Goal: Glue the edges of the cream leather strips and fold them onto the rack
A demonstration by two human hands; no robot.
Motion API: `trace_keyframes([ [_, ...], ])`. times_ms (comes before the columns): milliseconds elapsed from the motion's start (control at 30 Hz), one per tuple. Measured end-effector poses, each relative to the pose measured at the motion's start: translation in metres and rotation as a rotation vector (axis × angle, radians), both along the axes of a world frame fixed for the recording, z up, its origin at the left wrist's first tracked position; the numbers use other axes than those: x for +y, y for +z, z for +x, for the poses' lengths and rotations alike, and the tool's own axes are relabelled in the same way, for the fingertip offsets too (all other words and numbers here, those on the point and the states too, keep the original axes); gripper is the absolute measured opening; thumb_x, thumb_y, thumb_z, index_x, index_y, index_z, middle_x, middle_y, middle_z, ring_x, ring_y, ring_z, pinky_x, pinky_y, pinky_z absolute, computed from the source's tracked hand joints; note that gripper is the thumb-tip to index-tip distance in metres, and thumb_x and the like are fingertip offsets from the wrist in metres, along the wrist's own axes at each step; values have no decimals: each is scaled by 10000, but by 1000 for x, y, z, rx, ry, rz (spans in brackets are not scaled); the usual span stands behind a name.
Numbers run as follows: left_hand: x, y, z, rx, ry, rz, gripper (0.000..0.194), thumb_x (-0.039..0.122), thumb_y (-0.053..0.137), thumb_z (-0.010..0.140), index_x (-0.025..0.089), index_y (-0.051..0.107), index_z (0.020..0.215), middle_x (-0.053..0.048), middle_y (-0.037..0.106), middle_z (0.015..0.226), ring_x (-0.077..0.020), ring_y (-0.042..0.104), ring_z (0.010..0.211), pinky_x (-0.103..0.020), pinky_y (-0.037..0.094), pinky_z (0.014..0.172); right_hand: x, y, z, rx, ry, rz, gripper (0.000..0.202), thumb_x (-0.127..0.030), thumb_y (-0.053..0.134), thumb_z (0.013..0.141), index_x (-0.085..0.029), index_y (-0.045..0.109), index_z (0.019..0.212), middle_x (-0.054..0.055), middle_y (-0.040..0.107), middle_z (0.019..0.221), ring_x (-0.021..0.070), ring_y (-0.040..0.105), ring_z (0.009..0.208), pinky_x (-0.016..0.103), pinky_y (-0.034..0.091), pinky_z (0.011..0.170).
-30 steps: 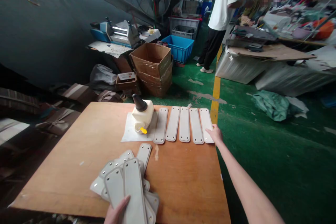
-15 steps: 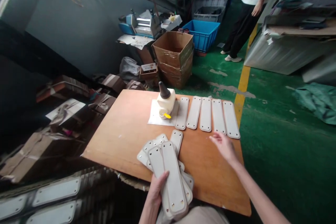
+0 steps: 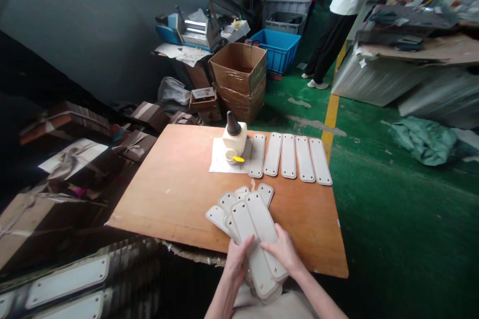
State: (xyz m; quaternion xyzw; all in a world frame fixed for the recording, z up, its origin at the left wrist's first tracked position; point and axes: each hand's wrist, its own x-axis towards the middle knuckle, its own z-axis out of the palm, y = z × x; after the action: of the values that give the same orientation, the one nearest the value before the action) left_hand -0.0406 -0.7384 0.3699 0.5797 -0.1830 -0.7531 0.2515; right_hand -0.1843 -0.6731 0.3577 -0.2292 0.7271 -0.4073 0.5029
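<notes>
Several pale grey rounded strips with small metal studs at their corners, a fanned stack (image 3: 245, 222), lie across the near edge of the table and over my lap. My left hand (image 3: 238, 256) is closed on the stack's left side, thumb on top. My right hand (image 3: 283, 249) grips the uppermost strip (image 3: 263, 222) at its right edge, thumb across its face; its other fingers are partly hidden. Beyond the stack, a row of similar strips (image 3: 289, 155) lies side by side along the far right of the table. The leftmost one overlaps a white sheet (image 3: 217, 157).
On the sheet stand a cream bottle with a dark cone cap (image 3: 234, 134) and a small cup with a yellow stick (image 3: 232, 157). The wooden table (image 3: 157, 189) holds these. More strips (image 3: 67, 281) are stacked lower left. Cardboard boxes stand beyond; a person (image 3: 337, 25) stands behind.
My right hand has come back from near the row to the stack and taken hold of the uppermost strip. My left hand stays on the stack. The view has shifted slightly right.
</notes>
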Motion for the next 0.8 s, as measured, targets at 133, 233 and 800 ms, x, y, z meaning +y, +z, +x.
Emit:
trace_keyframes([
  [133,-4,-5,10,56,-29,39,583,299,867,602,100,638,1099,-198,707,1112,-325,681,1014,-405,563,874,6,-6,-5,-515,-242,-108,506,-346,821,589,-169,603,1010,92,727,974,295,673,923,402,530,821],
  [233,-6,-8,14,44,-72,35,580,261,871,594,85,634,1094,-201,711,1096,-313,691,993,-382,570,858,12,-8,-1,-638,-332,-145,565,-333,860,569,-180,605,1049,95,725,1014,292,674,954,413,525,856],
  [800,-14,-19,35,-67,-149,44,565,287,842,628,118,611,1115,-159,727,1076,-319,698,968,-361,601,782,86,-27,-80,-122,-629,-131,533,-442,783,642,-172,613,1069,103,723,1041,282,674,961,398,521,850],
])
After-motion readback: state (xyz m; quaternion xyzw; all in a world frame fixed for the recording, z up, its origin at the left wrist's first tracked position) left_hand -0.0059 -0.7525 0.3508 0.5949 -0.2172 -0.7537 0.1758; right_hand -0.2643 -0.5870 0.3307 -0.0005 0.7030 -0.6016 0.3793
